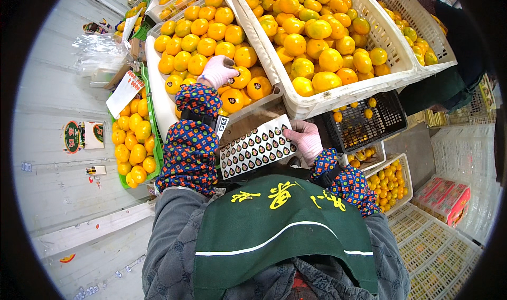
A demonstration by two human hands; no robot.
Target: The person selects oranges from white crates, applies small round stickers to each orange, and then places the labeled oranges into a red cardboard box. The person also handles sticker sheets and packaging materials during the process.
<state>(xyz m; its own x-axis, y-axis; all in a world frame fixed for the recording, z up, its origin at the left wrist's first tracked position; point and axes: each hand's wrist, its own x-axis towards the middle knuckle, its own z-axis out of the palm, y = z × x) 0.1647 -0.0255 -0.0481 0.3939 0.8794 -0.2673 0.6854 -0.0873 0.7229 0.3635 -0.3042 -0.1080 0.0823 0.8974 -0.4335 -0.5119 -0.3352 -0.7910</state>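
Going by the sticker sheet [256, 149], the left hand [219, 71] is up past its far edge, a bit left of its middle. Its gloved fingers are half curled beside a shiny orange fruit [241, 78] near the tray's right side; can't tell if anything's pinched in there. The sheet itself sits in front of the apron, long axis running left to right with the right end tipped a little away from the body. The right hand [306, 137] has that end between thumb and fingers, so it's clearly the nearer one; the left is well apart from the sheet.

Around it, left to right: a green crate [155, 128] of fruit well off to the sheet's left, then the patterned left sleeve [193, 146] just beside its left end. The white-lined tray [168, 107] with the fruit is beyond the far edge, and its near wall kinda stands between sheet and fruit. Big white crate [327, 102] is beyond and right of the sheet, black crate [388, 117] further right, red boxes [443, 199] way out right.
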